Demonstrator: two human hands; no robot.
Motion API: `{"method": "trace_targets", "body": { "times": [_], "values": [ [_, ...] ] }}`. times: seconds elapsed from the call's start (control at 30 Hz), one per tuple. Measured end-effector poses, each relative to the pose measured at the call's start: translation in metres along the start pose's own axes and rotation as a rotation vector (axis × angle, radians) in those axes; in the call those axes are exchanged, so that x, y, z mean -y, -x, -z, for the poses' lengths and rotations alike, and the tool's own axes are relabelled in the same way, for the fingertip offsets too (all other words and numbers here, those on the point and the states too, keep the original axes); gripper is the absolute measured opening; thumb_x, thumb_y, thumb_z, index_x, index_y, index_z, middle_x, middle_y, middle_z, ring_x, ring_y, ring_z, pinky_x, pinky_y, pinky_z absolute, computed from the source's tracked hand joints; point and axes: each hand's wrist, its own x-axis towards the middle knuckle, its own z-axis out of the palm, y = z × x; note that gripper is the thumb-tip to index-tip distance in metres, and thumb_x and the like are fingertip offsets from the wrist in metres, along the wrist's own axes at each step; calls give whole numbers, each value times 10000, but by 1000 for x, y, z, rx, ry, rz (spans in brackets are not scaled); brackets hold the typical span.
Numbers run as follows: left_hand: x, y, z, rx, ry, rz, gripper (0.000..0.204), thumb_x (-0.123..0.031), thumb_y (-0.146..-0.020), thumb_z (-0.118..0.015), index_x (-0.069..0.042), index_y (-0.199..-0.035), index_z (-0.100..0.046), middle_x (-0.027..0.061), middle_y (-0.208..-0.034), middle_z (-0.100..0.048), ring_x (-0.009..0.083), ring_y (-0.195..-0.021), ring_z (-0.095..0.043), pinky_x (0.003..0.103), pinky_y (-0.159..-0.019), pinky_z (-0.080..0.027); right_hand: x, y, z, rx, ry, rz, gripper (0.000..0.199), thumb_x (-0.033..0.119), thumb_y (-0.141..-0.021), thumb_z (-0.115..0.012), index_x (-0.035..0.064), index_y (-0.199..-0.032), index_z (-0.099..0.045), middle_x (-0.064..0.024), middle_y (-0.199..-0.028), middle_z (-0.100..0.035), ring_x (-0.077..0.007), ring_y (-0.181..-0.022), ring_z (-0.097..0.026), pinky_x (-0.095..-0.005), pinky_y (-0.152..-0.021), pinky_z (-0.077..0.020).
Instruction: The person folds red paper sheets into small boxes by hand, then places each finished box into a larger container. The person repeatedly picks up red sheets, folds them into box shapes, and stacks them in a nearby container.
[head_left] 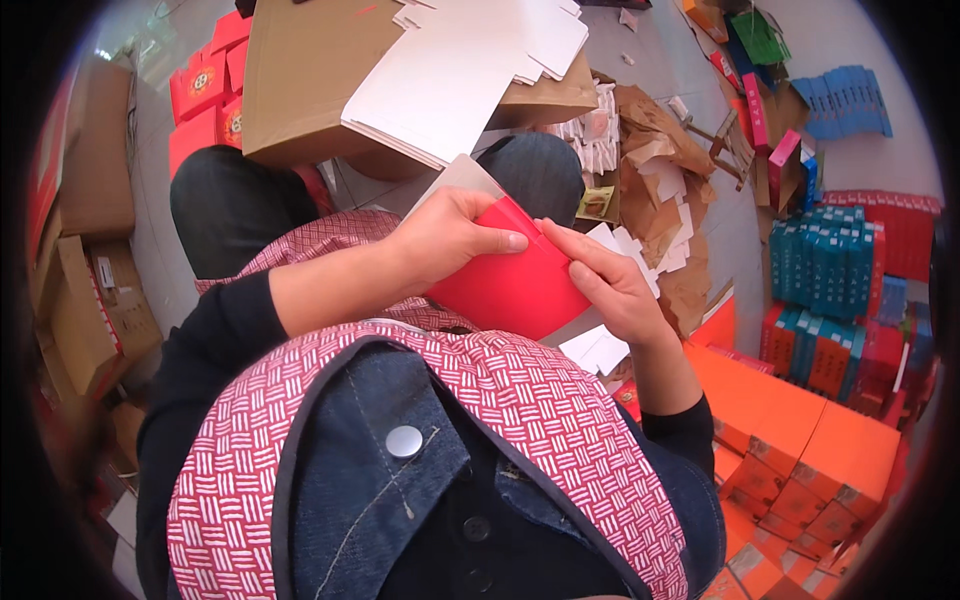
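Note:
Above my lap I hold a red cardboard box blank, glossy red on one face and pale grey-white on a flap sticking up at its far end. My left hand is closed on its far left part, thumb lying on the red face near a fold. On the blank's right edge my right hand is closed, fingers together along the edge and thumb beside them. The undersides of both grips are hidden. Just beyond, a stack of white card sheets with notched edges lies on a large brown cardboard box.
Red printed boxes are piled at the far left. Open brown cartons stand along the left. Crumpled brown paper and white scraps litter the floor. At right are stacked orange boxes and teal packs.

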Motion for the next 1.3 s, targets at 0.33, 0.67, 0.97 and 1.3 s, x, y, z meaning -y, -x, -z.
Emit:
{"method": "trace_targets", "body": {
  "times": [0.33, 0.67, 0.97, 1.3],
  "values": [
    [2, -2, -2, -5, -87, -1, 152, -69, -838, -686, 11, -967, -689, 104, -879, -701, 148, -775, -666, 285, -732, -550, -6, 9, 9, 138, -175, 51, 430, 91, -963, -458, 2, -1383, -447, -159, -1489, -353, -240, -1383, -318, -346, -1117, -231],
    [3, 4, -4, -6, -139, -48, 140, -71, -837, -684, 14, -948, -689, 100, -853, -698, 144, -752, -662, 274, -703, -546, -6, 12, 5, 150, -150, 14, 430, 106, -957, -477, 37, -1382, -465, -148, -1496, -347, -236, -1382, -322, -354, -1115, -240],
    [-10, 2, 5, -162, -472, -400, 163, -93, -825, -697, -9, -956, -649, 65, -881, -673, 150, -839, -634, 278, -763, -506, 13, 7, 9, 19, 84, 6, 486, 3, -889, -553, 20, -1368, -475, -166, -1423, -440, -237, -1316, -411, -339, -1069, -323],
    [-52, 13, 44, -272, -210, -828, 576, -166, -893, -658, -103, -1390, -373, 141, -1276, -479, 195, -1123, -517, 293, -894, -469, 28, -58, -40, -365, -445, 301, 558, -13, -892, -528, 7, -1418, -341, -164, -1345, -438, -172, -1196, -485, -303, -1000, -398]
  ]
}}
